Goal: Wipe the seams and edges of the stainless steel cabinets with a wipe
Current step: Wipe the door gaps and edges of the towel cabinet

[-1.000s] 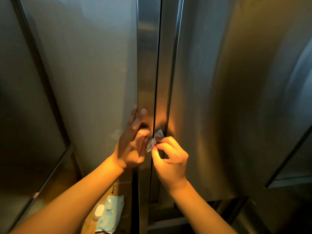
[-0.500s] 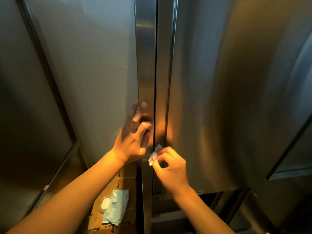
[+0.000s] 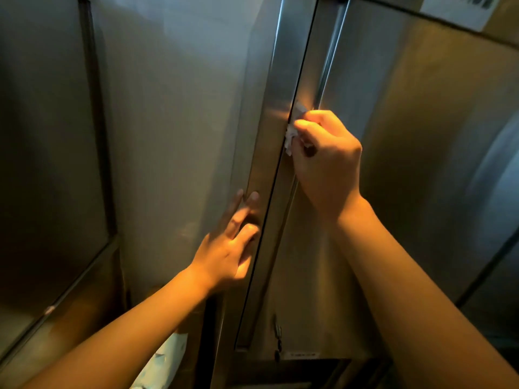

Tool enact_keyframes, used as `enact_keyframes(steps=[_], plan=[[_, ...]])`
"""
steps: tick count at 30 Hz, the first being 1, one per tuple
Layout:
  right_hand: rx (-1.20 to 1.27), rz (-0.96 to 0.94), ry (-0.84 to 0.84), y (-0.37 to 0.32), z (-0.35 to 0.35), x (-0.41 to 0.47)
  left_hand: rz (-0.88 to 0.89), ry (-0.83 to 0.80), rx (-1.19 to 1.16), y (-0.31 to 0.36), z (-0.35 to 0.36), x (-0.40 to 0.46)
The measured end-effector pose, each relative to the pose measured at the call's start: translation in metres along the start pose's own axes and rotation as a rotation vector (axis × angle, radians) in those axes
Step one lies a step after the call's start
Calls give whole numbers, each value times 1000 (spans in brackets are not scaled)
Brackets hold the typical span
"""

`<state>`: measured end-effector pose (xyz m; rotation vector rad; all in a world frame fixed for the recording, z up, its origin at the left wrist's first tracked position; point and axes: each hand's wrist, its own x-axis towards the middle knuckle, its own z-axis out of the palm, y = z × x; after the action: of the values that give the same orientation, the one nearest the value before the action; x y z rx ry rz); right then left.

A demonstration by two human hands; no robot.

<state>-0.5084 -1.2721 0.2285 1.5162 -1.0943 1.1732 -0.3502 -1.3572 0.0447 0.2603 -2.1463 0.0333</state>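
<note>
Two tall stainless steel cabinet doors meet at a dark vertical seam (image 3: pixel 283 153). My right hand (image 3: pixel 325 161) pinches a small crumpled white wipe (image 3: pixel 290 136) and holds it against the seam at mid height. Lower down, my left hand (image 3: pixel 230 248) rests on the left door (image 3: pixel 174 122), its fingers fairly straight along the raised edge strip beside the seam. The right door (image 3: pixel 421 136) fills the right side of the view.
A packet of wipes (image 3: pixel 165 363) lies low at the bottom centre, partly behind my left forearm. Another steel panel (image 3: pixel 42 164) with a dark frame stands at the left. A paper label (image 3: pixel 460 7) sits at the top right. A lower cabinet edge runs under the doors.
My right hand has slid the wipe up the seam, well above the left hand. The left hand stays on the door edge. The camera has tilted upward.
</note>
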Motion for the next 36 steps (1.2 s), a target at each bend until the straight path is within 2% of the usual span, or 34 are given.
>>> enact_keyframes(steps=[4, 7, 18, 23, 26, 32, 34, 36], plan=[[-13, 35, 13, -5, 10, -29, 29, 26, -7, -3, 2, 0], [6, 49, -52, -11, 11, -66, 38, 50, -2, -4, 3, 0], [-9, -15, -469, -26, 18, -241, 12, 64, -17, -3, 2, -1], [82, 12, -698, -35, 12, -270, 5, 54, 46, 0, -1, -1], [157, 49, -615, -38, -3, -228, 3, 40, 24, 0, -3, -2], [72, -52, -144, -27, -52, -63, -18, 54, 8, 3, 1, -1], [1, -132, -100, -12, -49, -24, -31, 57, -15, 5, 1, -2], [-68, -194, -134, 4, -37, -2, -53, 49, -17, 6, 2, -3]])
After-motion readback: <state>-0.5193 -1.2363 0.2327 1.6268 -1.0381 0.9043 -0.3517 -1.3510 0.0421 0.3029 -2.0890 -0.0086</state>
